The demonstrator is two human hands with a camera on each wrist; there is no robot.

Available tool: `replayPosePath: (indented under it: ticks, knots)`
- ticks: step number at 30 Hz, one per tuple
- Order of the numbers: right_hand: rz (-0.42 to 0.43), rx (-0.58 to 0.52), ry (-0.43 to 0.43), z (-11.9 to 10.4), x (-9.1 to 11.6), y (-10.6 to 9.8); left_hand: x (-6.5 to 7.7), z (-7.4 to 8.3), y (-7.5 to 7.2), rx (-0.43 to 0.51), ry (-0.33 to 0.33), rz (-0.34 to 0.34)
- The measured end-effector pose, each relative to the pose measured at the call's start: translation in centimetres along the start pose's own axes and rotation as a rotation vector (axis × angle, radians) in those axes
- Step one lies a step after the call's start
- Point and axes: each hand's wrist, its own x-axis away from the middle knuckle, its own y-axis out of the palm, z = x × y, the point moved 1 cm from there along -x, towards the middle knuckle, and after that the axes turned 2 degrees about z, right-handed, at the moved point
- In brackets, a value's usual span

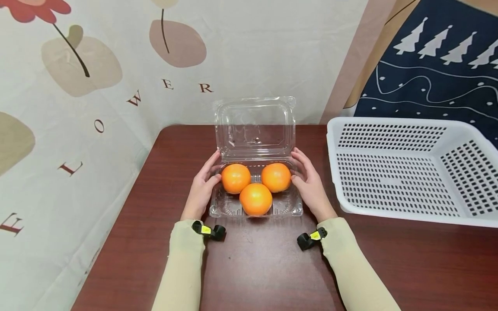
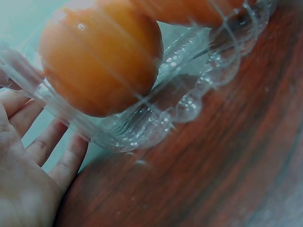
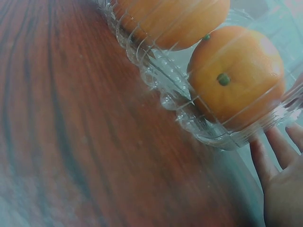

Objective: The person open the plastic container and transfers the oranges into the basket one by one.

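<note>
Head: you've got a clear plastic clamshell box (image 1: pixel 285 208) on the counter (image 1: pixel 253 263), directly between your left grip (image 1: pixel 200 188) and right grip (image 1: pixel 311 185). Its long axis looks to run side to side, grip to grip; neither is clearly nearer. Lid (image 1: pixel 254 125) stands up at the back, hinge by your fingertips. Three oranges in the base, in a triangle: rear left orange (image 1: pixel 236 178), rear right orange (image 1: pixel 276 177), front orange (image 1: pixel 256 199). Both your grips hold the box at its sides, thumbs by the rim next to the rear pair, other fingers reaching back along the outside. White perforated basket (image 1: pixel 397 121) sits to your right, apart from the box; right grip is the nearer one.

Left wrist: you get the side wall from low down, fingers (image 2: pixel 71 158) spread against its outer face, which the head view mostly hides. Thumb only shows dimly at the edge, partly behind plastic. No basket here.

Right wrist: same on your other side, fingers (image 3: pixel 262 158) at the outer wall, thumb mostly cut off. You also see a green stem button (image 3: pixel 223 79) on the nearer orange, not visible from above. Can't tell if the base sits fully flush.
</note>
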Motion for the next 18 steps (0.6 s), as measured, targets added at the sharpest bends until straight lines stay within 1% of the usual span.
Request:
replayPosePath:
  ticks: [3,8,16,18]
  knots:
    - [0.001,-0.003,0.002,0.0,0.0,0.0,-0.2,-0.7,-0.2,0.006,-0.007,0.005]
    - [0.0,-0.011,0.002,0.0,0.0,0.1,-0.4,-1.6,-0.5,-0.014,-0.006,0.012]
    - [-0.001,-0.018,-0.011,0.2,0.0,0.0,-0.5,-1.6,-0.4,-0.009,-0.008,0.016]
    - [-0.002,-0.011,-0.021,0.2,0.0,0.0,-0.3,-1.1,-0.3,-0.003,-0.017,0.015]
